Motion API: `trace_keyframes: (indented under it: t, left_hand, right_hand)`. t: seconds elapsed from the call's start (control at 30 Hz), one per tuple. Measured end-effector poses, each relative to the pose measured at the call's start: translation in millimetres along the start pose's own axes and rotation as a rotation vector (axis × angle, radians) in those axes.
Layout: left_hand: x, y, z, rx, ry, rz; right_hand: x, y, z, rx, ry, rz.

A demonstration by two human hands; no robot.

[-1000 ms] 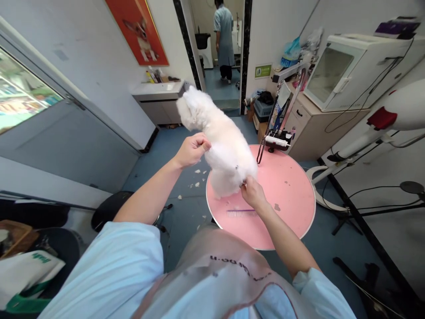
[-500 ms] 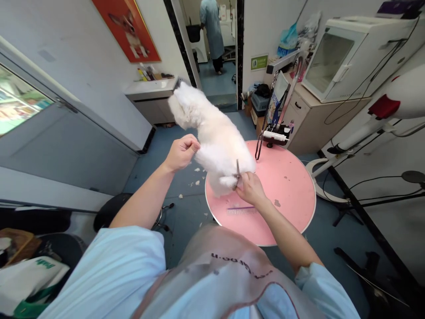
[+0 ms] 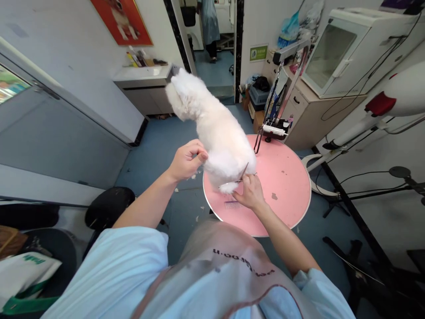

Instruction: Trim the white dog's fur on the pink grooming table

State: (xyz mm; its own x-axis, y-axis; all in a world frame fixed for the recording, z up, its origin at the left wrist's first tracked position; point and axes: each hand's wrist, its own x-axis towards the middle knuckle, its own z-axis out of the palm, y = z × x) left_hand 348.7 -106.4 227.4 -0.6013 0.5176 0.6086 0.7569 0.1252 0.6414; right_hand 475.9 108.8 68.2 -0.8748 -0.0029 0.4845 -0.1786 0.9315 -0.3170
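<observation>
A fluffy white dog [image 3: 221,128] stands at the left edge of the round pink grooming table [image 3: 285,177], its head turned away from me toward the doorway. Fingers of my left hand [image 3: 186,161] are closed in a pinch at the fur on its left flank; the exact hold is partly hidden. In my right hand [image 3: 250,192] are metal scissors [image 3: 245,169], their blades spread apart by the dog's rump, over a white tuft of fur. Below that tuft, a purple-backed comb [image 3: 232,204] lies on the tabletop, partly covered by my right hand.
A grooming arm [image 3: 292,51] with a hanging loop [image 3: 257,142] rises at the table's far side. To the right stands a white dryer [image 3: 398,95]. A black stool [image 3: 109,206] is at my left. Fur clumps lie on the floor. Another person [image 3: 210,22] stands beyond the doorway.
The scissors have tilted and their blades are now apart. My left hand has shifted slightly right along the dog's side. My right hand covers more of the comb. The whole view has shifted slightly.
</observation>
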Motion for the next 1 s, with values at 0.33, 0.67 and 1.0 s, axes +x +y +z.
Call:
trace_keyframes:
  t: [0.33, 0.67, 1.0]
  left_hand:
    - [16.5, 26.2, 13.0, 0.094, -0.073, 0.054]
    - [59.6, 48.4, 41.1, 0.111, -0.282, 0.046]
    - [86.0, 49.0, 58.1, 0.021, -0.494, -0.048]
  right_hand:
    - [-6.0, -23.4, -11.5, -0.127, 0.135, 0.096]
    - [-9.2, -47.4, -33.0, -0.161, 0.178, 0.317]
    - [-9.0, -61.6, -39.9, 0.024, 0.176, 0.502]
